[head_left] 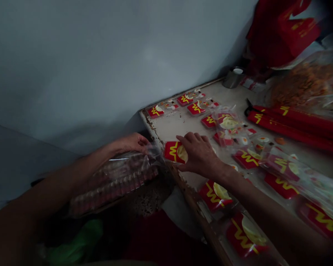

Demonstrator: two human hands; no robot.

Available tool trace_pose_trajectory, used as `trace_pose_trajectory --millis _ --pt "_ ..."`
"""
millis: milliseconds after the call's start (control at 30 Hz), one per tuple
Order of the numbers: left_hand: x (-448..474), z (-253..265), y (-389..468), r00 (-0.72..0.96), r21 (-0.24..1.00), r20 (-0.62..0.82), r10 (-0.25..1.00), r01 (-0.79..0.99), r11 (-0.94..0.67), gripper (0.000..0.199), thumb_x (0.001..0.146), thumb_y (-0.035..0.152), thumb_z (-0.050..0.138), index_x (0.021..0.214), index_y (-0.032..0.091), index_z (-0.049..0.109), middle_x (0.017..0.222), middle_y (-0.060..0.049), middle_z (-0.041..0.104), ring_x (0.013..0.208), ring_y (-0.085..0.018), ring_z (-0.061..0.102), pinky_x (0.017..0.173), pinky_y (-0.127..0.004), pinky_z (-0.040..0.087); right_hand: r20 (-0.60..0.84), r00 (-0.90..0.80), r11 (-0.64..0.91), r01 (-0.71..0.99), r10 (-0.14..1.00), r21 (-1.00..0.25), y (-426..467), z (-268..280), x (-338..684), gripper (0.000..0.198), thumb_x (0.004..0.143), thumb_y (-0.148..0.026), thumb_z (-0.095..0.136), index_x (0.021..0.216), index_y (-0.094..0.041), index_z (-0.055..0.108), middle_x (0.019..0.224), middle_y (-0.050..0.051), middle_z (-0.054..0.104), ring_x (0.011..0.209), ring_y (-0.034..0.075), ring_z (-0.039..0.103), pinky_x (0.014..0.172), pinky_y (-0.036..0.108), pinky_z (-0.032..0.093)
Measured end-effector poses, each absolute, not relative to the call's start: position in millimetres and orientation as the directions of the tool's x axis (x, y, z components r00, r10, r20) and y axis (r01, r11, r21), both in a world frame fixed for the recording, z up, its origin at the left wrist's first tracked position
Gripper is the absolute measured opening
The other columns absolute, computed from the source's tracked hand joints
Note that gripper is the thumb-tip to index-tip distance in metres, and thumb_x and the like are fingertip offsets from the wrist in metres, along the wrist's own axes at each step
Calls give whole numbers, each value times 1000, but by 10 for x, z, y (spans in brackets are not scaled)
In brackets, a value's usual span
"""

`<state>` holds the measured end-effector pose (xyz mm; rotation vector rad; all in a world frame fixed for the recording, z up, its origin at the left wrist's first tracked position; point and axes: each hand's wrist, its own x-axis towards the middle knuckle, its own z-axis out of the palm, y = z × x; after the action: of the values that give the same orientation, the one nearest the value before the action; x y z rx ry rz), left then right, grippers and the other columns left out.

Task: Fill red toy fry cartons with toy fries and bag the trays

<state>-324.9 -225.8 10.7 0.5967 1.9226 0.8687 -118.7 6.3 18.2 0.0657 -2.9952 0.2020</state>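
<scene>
My left hand (134, 143) is closed with its fingertips pinching the edge of a clear plastic bag (152, 150), just beyond the table's left edge. My right hand (198, 152) grips a red packet (172, 150) with a yellow zigzag and a pale food picture, fingers on its far side and thumb on its near side. The packet's left end is close to the bag's edge; whether they touch I cannot tell. Below my left hand lie rows of ridged, pinkish items (113, 188) under clear plastic, too dim to name.
Several similar red packets (215, 195) lie about the worn white table (169, 127), some under clear bags. Toward the back right are a metal cup (233, 78), long red rolls (291, 127), a bag of orange-brown pieces (308, 83) and a red bag (280, 33). A wall (100, 55) stands behind.
</scene>
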Motion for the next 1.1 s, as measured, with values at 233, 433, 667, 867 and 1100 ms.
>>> trace_pose_trajectory --millis 233,433,667,867,1100 --pt "-3061 -101 -2475 -562 787 -540 627 -72 613 50 53 34 94 99 18 82 86 -2 77 73 -18 66 69 -26 49 275 -957 994 73 93 -82 322 282 -1162 97 73 -57 88 152 -18 48 135 20 59 122 43 52 100 54 41" --pt "-2741 -3 -2555 -658 781 -521 544 -111 615 50 54 33 92 100 16 81 77 1 70 68 -15 61 63 -25 46 311 -947 995 51 75 -85 390 334 -975 99 75 -59 85 157 -23 42 133 19 58 124 45 51 103 60 39" --pt "-2457 290 -2468 -765 809 -403 503 -41 586 58 55 33 92 109 16 80 75 2 66 64 -13 55 58 -25 40 297 -955 998 13 31 -63 182 393 -844 99 79 -55 85 160 -22 39 135 20 56 123 45 50 104 58 38" --pt "-2430 415 -2453 -744 793 -444 499 -67 605 57 54 28 90 109 17 80 74 2 65 64 -14 56 58 -26 41 266 -964 999 14 23 -38 148 284 -803 101 80 -54 85 161 -20 37 137 20 55 123 43 49 103 55 37" --pt "-2446 364 -2399 -688 794 -454 565 -25 608 53 54 25 90 105 17 79 79 0 71 74 -18 64 67 -28 48 282 -959 999 -15 0 -51 -4 174 -842 92 86 -65 76 158 -18 42 136 20 57 121 40 49 102 52 36"
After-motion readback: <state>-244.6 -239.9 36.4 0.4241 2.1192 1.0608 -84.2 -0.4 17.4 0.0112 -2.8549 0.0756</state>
